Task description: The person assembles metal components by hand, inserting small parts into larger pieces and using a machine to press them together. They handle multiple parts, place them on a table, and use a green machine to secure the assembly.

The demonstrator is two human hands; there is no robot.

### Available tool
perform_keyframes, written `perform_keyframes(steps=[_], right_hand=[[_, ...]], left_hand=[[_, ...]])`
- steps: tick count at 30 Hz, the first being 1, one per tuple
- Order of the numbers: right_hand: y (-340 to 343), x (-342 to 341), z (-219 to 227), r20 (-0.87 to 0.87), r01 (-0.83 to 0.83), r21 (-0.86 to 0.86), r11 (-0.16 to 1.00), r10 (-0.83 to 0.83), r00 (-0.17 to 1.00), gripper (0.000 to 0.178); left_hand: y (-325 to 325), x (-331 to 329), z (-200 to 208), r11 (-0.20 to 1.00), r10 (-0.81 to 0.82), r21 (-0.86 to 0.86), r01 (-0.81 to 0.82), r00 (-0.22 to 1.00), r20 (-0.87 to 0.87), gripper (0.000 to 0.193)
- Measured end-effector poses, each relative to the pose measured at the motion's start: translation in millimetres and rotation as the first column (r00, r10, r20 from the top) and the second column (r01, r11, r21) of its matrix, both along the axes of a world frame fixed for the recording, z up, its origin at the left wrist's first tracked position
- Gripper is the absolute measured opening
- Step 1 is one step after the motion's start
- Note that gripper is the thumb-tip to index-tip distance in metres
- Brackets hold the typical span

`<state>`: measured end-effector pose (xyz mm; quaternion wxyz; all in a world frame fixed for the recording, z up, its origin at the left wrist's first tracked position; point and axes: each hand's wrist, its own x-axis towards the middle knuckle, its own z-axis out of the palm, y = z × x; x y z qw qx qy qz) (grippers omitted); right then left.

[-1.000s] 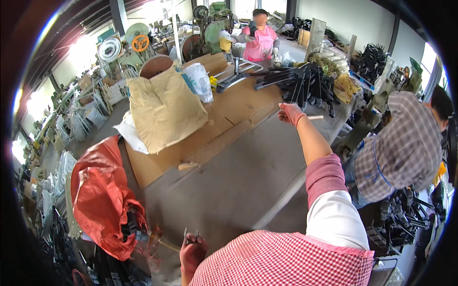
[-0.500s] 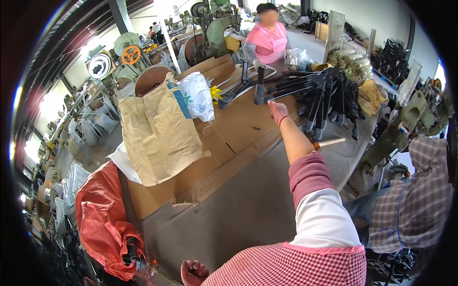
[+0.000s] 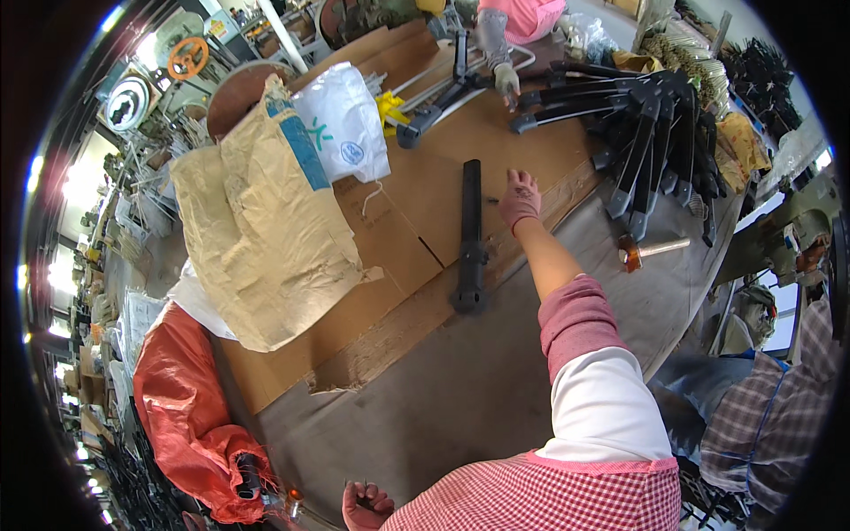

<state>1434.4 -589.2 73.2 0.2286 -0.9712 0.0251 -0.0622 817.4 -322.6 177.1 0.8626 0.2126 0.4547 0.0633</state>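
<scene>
A red sack and a brown paper sack are seen at the left of the cardboard-covered bench. The left hand, low at the frame edge, is curled shut on small thin objects that cannot be identified. The long black bar lies flat on the cardboard, unheld. The right hand hovers just beside it, fingers spread, gripping nothing. A careless reach could knock the bar sideways. Compared with half a second ago, the bar is newly laid down.
</scene>
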Motion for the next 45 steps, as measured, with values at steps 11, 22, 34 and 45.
perform_keyframes(steps=[11,22,34,45], right_hand=[[52.8,-4.8,-52.6,-0.142,-0.631,-0.724,0.279,0.835,0.532,0.048],[-39.9,-179.2,96.7,0.232,-0.609,-0.362,0.705,0.702,0.674,0.041],[-72.4,-390.0,214.6,0.375,-0.32,0.148,0.936,0.246,0.894,0.037],[-30.6,-690.4,207.4,0.134,-0.571,0.408,0.713,0.572,0.81,0.039]], left_hand=[[2.0,15.1,-24.7,0.987,0.085,-0.14,-0.084,0.996,0.0,0.031],[-19.9,-22.5,2.9,0.986,0.086,-0.154,-0.07,0.991,0.1,0.028],[-57.7,-145.5,51.9,0.999,0.029,-0.049,-0.012,0.93,0.367,0.027],[-30.8,-293.5,82.0,0.939,-0.104,0.331,-0.09,0.844,0.525,0.019]])
